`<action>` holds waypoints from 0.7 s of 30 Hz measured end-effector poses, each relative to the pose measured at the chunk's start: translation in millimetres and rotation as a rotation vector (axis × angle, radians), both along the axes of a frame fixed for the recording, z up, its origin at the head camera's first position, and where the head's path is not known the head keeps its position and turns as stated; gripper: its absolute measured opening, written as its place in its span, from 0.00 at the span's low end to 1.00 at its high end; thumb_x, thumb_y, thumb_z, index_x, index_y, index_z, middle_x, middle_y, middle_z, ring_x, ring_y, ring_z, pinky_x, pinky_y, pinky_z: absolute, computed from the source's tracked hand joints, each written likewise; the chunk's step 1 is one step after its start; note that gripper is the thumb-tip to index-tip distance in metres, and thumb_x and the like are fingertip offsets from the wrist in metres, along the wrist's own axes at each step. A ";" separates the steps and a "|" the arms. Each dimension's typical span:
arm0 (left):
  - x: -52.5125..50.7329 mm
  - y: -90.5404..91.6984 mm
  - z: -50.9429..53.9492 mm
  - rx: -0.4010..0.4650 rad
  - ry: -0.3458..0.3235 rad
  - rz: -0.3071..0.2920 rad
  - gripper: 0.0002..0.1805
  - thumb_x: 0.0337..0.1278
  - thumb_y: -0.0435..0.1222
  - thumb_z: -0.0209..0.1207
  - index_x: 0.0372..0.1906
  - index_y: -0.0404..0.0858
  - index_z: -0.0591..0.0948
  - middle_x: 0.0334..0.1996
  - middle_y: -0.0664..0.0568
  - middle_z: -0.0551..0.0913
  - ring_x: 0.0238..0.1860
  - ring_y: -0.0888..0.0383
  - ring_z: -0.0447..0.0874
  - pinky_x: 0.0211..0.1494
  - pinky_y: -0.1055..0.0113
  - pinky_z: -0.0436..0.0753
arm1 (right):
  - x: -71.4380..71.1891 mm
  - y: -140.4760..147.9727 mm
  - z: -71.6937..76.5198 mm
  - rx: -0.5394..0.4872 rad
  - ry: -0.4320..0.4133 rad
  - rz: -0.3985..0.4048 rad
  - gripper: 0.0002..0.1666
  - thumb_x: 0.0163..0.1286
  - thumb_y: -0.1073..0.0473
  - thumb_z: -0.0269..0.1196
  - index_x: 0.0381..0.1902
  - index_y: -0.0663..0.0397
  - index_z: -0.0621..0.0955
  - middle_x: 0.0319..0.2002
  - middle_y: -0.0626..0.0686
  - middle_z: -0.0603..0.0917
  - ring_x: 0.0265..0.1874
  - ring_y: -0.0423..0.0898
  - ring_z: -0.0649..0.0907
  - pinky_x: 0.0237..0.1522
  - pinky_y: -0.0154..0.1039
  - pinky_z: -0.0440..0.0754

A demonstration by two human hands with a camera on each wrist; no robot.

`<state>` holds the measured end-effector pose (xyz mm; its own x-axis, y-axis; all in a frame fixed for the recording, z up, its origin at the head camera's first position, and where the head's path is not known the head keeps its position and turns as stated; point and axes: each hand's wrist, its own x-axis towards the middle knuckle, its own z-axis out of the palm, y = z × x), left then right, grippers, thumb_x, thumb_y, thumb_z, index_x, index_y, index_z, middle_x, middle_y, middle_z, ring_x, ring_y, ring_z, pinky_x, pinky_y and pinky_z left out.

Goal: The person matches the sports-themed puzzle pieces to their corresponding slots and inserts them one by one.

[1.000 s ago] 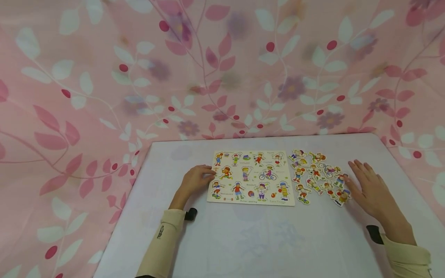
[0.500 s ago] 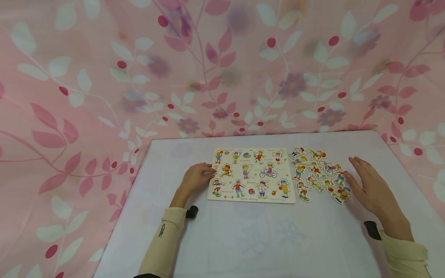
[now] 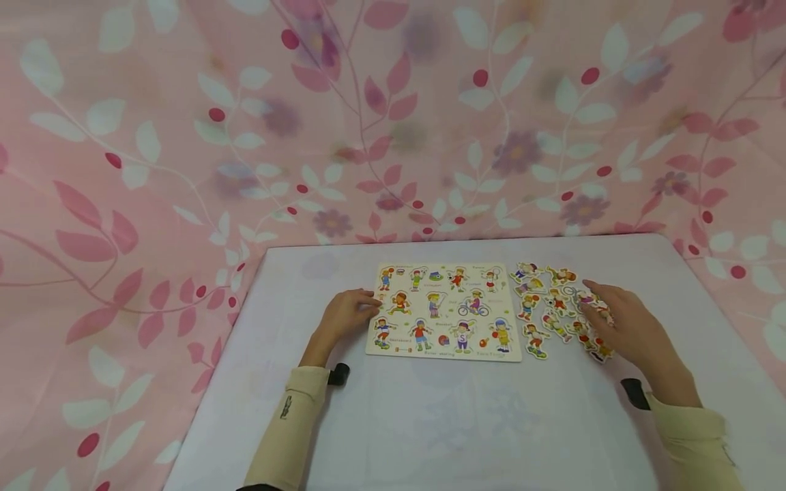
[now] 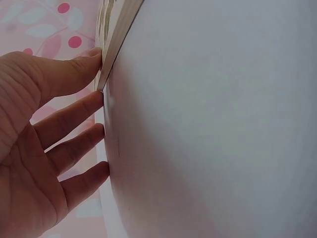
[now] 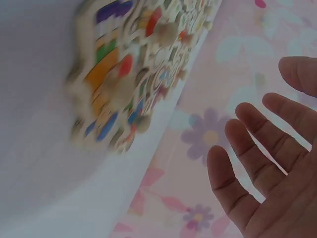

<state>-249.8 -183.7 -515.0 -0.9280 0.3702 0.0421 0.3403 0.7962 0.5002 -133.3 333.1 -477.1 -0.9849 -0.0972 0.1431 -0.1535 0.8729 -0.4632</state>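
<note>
Quietly, a person in cream sleeves point(image 3: 288, 423) works w/ both hands at a white-covered table point(image 3: 430, 423), a pale puzzle board point(image 3: 445, 312) lying flat nr the table's far edge, roughly midway btwn its L & R edges. The L hand point(image 3: 347, 315) is at the board's L edge, thumb on the rim, index fingertip against the board's near-L corner in the wrist view; fingers are spread & fairly straight, not wrapped round anything. To the board's R, toward the table's far-R corner, lies a loose cluster of cut-out sports-figure pieces point(image 3: 557, 300), some overlapping, w/ round knobs visible in the R wrist view, where they're partly blurred. The R hand point(image 3: 638, 334) is over the cluster's R end, covering part of it in the head view; its fingers are loosely extended & apart, w/ nothing in their grasp, & the R wrist view shows a gap btwn fingertips & pieces. A skateboarder piece point(image 3: 535, 341) lies just beside the board's near-R corner. Small black devices point(image 3: 339, 374) sit at both wrists. Behind the table's far edge hangs a pink backdrop point(image 3: 393, 123) w/ leaves, berries & purple flowers.
</note>
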 end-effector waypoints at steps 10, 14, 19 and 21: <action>0.6 2.6 1.5 0.013 0.006 0.009 0.10 0.56 0.39 0.69 0.43 0.45 0.90 0.55 0.51 0.84 0.63 0.50 0.75 0.67 0.51 0.69 | -37.1 -28.5 -8.2 0.056 -0.079 0.057 0.29 0.70 0.49 0.64 0.63 0.58 0.77 0.48 0.61 0.81 0.42 0.58 0.80 0.39 0.58 0.80; 1.0 3.6 3.3 0.000 -0.008 0.013 0.09 0.56 0.39 0.69 0.43 0.46 0.91 0.55 0.51 0.84 0.64 0.50 0.74 0.68 0.51 0.68 | -50.9 -35.7 -14.5 0.040 -0.148 0.103 0.27 0.68 0.51 0.66 0.59 0.60 0.79 0.35 0.54 0.80 0.30 0.49 0.76 0.27 0.43 0.75; 0.8 3.1 4.1 -0.016 -0.019 0.022 0.09 0.56 0.39 0.69 0.43 0.46 0.91 0.55 0.51 0.84 0.64 0.49 0.75 0.68 0.51 0.68 | -59.8 -44.7 -19.4 0.019 -0.192 0.147 0.21 0.66 0.54 0.67 0.53 0.60 0.82 0.26 0.49 0.74 0.20 0.45 0.71 0.21 0.39 0.67; 0.6 2.7 4.3 -0.019 -0.021 0.025 0.09 0.56 0.40 0.69 0.43 0.46 0.91 0.55 0.51 0.84 0.64 0.50 0.74 0.68 0.51 0.68 | -62.0 -48.3 -20.8 0.030 -0.215 0.140 0.19 0.66 0.52 0.67 0.50 0.57 0.82 0.26 0.48 0.75 0.19 0.44 0.71 0.19 0.40 0.68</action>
